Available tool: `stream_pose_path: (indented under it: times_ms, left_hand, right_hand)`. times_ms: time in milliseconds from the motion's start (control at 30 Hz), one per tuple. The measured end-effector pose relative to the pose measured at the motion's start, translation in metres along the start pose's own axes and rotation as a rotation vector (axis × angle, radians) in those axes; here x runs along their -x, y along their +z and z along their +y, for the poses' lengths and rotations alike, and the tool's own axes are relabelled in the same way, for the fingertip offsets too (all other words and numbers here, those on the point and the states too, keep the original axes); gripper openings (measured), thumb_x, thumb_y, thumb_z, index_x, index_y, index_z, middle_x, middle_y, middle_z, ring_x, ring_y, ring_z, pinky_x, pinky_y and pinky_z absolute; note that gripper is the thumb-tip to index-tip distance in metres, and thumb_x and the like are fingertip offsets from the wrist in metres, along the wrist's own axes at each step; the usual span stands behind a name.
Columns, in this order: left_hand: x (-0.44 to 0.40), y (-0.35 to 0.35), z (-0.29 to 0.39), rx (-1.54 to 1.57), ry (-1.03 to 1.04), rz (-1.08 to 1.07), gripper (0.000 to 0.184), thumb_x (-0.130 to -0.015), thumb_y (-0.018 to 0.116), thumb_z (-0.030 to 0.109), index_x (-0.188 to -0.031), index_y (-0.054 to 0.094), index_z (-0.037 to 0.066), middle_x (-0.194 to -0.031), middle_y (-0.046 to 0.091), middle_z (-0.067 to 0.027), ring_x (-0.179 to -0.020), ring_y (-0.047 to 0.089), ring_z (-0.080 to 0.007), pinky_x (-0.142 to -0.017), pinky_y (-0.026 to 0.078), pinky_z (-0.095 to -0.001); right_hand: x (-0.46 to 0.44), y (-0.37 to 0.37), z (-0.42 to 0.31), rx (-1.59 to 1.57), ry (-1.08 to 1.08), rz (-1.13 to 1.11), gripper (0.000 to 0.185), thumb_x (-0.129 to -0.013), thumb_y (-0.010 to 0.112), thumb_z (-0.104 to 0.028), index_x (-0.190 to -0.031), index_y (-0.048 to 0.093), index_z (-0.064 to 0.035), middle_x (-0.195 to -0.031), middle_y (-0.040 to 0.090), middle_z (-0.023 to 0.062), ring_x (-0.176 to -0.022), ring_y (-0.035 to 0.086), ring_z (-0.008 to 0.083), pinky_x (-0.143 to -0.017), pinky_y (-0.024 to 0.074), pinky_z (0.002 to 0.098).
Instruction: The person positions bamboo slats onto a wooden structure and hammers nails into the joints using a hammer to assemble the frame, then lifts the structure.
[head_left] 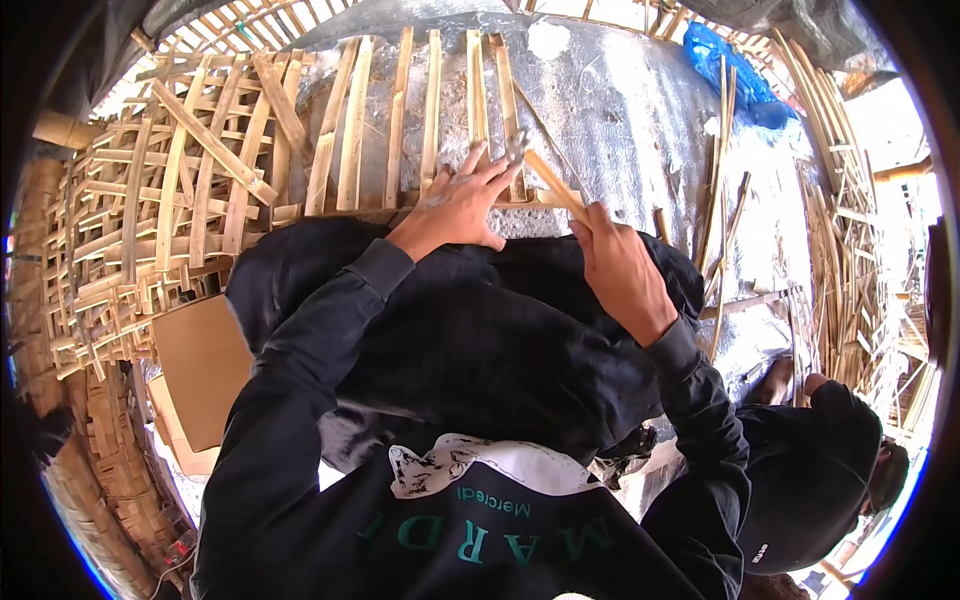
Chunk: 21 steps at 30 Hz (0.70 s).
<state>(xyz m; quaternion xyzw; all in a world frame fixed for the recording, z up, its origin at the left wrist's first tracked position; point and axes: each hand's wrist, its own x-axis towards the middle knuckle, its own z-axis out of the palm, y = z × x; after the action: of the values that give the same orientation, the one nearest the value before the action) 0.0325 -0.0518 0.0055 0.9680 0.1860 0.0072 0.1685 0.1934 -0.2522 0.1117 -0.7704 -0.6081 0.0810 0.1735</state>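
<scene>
Just beyond the dark cloth (480,335) over my lap, my right hand (628,268) has its grip closed round the near end of a slim bamboo strip (555,181), which slants far and left, while my left hand (458,208) spreads over the slats (399,110). I judge I'm working the strip among them, which calls for steady alignment; flat, pale and split, they reach away over a scuffed, silvery sheet (630,120).

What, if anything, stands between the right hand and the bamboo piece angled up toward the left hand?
Nothing visible: the right hand already grips the lower end of the bamboo piece. The left hand is spread near its upper end; whether the two touch, I cannot tell.
</scene>
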Motion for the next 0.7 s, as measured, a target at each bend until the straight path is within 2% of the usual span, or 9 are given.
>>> stream_pose_path:
  times_ms: [67, 133, 200, 267, 300, 400, 533, 633, 700]
  left_hand:
    - [0.000, -0.011, 0.006, -0.002, 0.000, -0.004, 0.117, -0.066, 0.090, 0.048, -0.161, 0.034, 0.010, -0.164, 0.037, -0.0077, -0.158, 0.013, -0.0391, -0.111, 0.036, -0.0767]
    - [0.000, -0.013, 0.008, -0.001, -0.002, -0.007, 0.117, -0.066, 0.090, 0.048, -0.161, 0.034, 0.009, -0.167, 0.034, -0.0064, -0.159, 0.013, -0.0391, -0.111, 0.036, -0.0765]
    - [0.000, -0.012, 0.008, 0.008, -0.018, -0.030, 0.116, -0.065, 0.090, 0.048, -0.161, 0.035, 0.011, -0.172, 0.023, -0.0010, -0.159, 0.013, -0.0395, -0.111, 0.036, -0.0762]
    - [-0.002, -0.006, 0.004, 0.000, -0.023, -0.043, 0.115, -0.065, 0.090, 0.048, -0.160, 0.037, 0.012, -0.173, 0.020, 0.0013, -0.159, 0.013, -0.0396, -0.111, 0.036, -0.0765]
    - [-0.002, -0.006, 0.003, -0.006, -0.034, -0.055, 0.114, -0.065, 0.090, 0.047, -0.160, 0.038, 0.013, -0.174, 0.017, 0.0036, -0.159, 0.013, -0.0397, -0.111, 0.037, -0.0767]
    - [-0.002, -0.004, 0.000, -0.069, 0.027, 0.009, 0.122, -0.064, 0.091, 0.048, -0.162, 0.031, 0.010, -0.171, 0.025, -0.0025, -0.156, 0.019, -0.0427, -0.108, 0.041, -0.0739]
    - [-0.003, -0.009, 0.004, -0.051, -0.018, -0.086, 0.116, -0.064, 0.091, 0.047, -0.161, 0.036, 0.014, -0.173, 0.022, 0.0015, -0.159, 0.014, -0.0396, -0.110, 0.037, -0.0771]
    - [0.000, -0.012, 0.008, 0.007, -0.025, -0.033, 0.121, -0.065, 0.091, 0.047, -0.164, 0.030, 0.015, -0.173, 0.021, 0.0015, -0.158, 0.014, -0.0396, -0.110, 0.037, -0.0770]
    - [0.000, -0.011, 0.008, -0.015, -0.021, -0.032, 0.124, -0.065, 0.091, 0.046, -0.165, 0.024, 0.016, -0.173, 0.020, 0.0020, -0.158, 0.014, -0.0389, -0.110, 0.038, -0.0766]
  right_hand:
    - [-0.005, -0.012, -0.009, -0.080, 0.059, -0.005, 0.023, -0.106, 0.057, -0.019, -0.108, 0.048, 0.0021, -0.070, 0.061, 0.0290, -0.064, 0.062, 0.0496, -0.058, 0.0481, 0.0559]
    - [-0.007, -0.017, -0.013, -0.170, 0.011, 0.143, 0.021, -0.106, 0.057, -0.017, -0.108, 0.046, 0.0013, -0.072, 0.062, 0.0296, -0.065, 0.062, 0.0508, -0.058, 0.0476, 0.0570]
    - [-0.004, -0.008, -0.010, -0.171, 0.022, 0.157, 0.021, -0.106, 0.058, -0.015, -0.108, 0.045, 0.0013, -0.073, 0.063, 0.0303, -0.066, 0.063, 0.0508, -0.058, 0.0480, 0.0569]
    - [0.006, 0.018, 0.004, -0.178, 0.101, 0.015, 0.022, -0.106, 0.057, -0.017, -0.109, 0.046, 0.0013, -0.073, 0.064, 0.0285, -0.065, 0.064, 0.0495, -0.057, 0.0493, 0.0559]
    - [0.010, 0.025, 0.009, -0.103, 0.054, -0.043, 0.023, -0.106, 0.057, -0.019, -0.108, 0.047, 0.0017, -0.071, 0.064, 0.0258, -0.063, 0.064, 0.0476, -0.056, 0.0500, 0.0550]
    - [0.019, 0.031, 0.014, 0.035, -0.021, -0.071, 0.025, -0.106, 0.057, -0.022, -0.107, 0.048, 0.0017, -0.069, 0.064, 0.0231, -0.062, 0.065, 0.0460, -0.056, 0.0499, 0.0555]
    - [0.005, 0.003, -0.001, 0.051, -0.028, 0.002, 0.027, -0.106, 0.058, -0.023, -0.106, 0.049, 0.0022, -0.070, 0.064, 0.0253, -0.063, 0.063, 0.0481, -0.056, 0.0482, 0.0566]
    - [-0.007, -0.016, -0.014, -0.184, 0.040, 0.110, 0.024, -0.106, 0.058, -0.021, -0.108, 0.047, 0.0008, -0.071, 0.063, 0.0310, -0.064, 0.060, 0.0525, -0.056, 0.0461, 0.0585]
    - [-0.011, -0.010, -0.011, -0.209, 0.052, 0.138, 0.024, -0.106, 0.058, -0.021, -0.108, 0.047, 0.0006, -0.070, 0.062, 0.0304, -0.064, 0.061, 0.0521, -0.057, 0.0463, 0.0587]
